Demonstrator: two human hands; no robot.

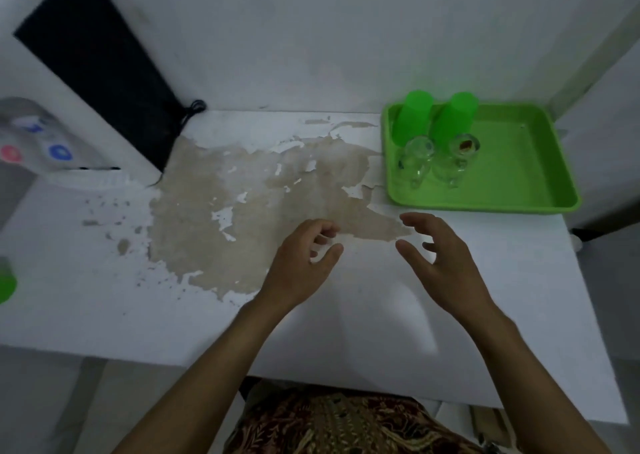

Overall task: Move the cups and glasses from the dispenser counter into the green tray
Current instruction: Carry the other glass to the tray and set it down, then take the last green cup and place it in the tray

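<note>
left hand: empty, fingers loosely curled and apart, held over the middle of the worktop near its front edge.
right hand: empty, fingers spread open, held just beside the left hand, toward the right edge.
green tray: shallow bright green plastic tray in the worktop's back right corner, long side along the back edge.
already in the tray: two green plastic cups, mouth down by the look of it, against the tray's back left wall; two clear drinking glasses just in front of them; the tray's right half is bare.
remaining thing: a green rounded object cut off at the worktop's left edge, perhaps another cup; too little shows to tell its shape or axis.
deciding relation: that object lies well apart to the left of both hands, on the opposite side from the tray; the left hand is nearer it, the right hand nearer the tray.
worktop: white painted surface with a wide tan patch of peeled paint across the middle, flaking at the edges.
room: white wall behind; a water dispenser with red and blue taps at the back left; a black flat panel leaning on the wall beside it.
progress, as a judgement: mostly done; a leftward reach seems next.
</note>
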